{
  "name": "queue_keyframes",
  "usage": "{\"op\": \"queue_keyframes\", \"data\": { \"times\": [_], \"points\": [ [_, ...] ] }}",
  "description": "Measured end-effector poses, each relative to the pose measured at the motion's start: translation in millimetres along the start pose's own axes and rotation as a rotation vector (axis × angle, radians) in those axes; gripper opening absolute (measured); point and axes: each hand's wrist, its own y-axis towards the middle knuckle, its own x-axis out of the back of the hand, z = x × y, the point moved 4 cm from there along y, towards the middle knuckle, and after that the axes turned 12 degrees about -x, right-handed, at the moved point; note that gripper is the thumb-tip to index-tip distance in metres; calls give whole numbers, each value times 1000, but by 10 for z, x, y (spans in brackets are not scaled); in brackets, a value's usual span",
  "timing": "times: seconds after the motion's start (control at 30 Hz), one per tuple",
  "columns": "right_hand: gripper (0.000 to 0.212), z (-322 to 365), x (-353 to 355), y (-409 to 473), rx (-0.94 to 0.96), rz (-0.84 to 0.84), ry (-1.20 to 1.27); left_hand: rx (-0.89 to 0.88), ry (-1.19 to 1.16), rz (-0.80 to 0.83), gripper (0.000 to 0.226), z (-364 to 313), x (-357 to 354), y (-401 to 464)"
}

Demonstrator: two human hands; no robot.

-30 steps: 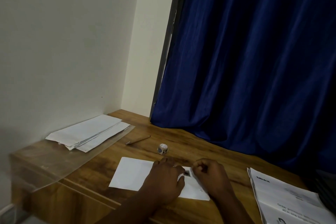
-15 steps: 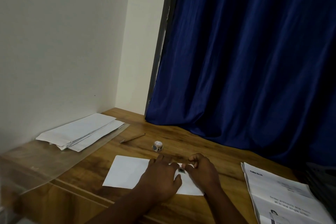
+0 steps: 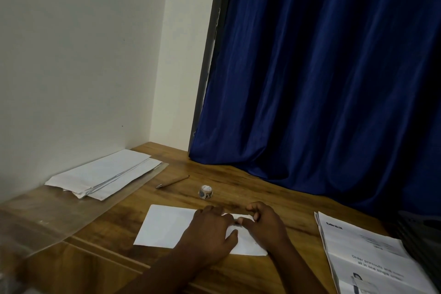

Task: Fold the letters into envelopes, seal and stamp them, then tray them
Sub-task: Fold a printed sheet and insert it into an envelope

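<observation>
Envelope (image 3: pixel 167 227) flat under both hands, left hand (image 3: pixel 210 234) pressing, right hand (image 3: pixel 265 224) pinching stamp (image 3: pixel 238 223)

A room in a home: a wooden desk (image 3: pixel 250 188) stands in a plain-walled corner, a blue curtain (image 3: pixel 322 79) hanging far right.

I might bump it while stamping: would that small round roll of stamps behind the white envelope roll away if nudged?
The small round roll of stamps seems to stand on its flat end, so it would probably slide, not roll. It looks light, so easily shifted. If tipped onto its curved side, it could roll across the smooth wooden desk.
</observation>
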Motion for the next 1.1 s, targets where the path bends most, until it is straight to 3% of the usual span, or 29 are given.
{"op": "queue_keyframes", "data": {
  "times": [0.2, 0.6, 0.7, 0.8, 0.97, 1.1],
  "points": [
    [32, -51, -6, 48, -51, 19, 60, -21, -6, -16, 50, -12, 15, -1],
    [56, -32, 84, 10, -20, 294, 227, -56, -11, -43, 34, -51, 71, -18],
    [44, -30, 70, 15, -29, 232, 226, -51, -26, -48, 42, -43, 65, -18],
    [49, -48, 38, 17, -11, 203, 176, -42, -9, -29, 44, -40, 68, -18],
    [63, 3, 152, -62, -11, 354, 249, 20, -34, -32, 53, -7, 85, -32],
    [38, 11, 219, -42, -69, 257, 363, 109, -67, -8, 73, 34, 86, -36]
  ]
}}
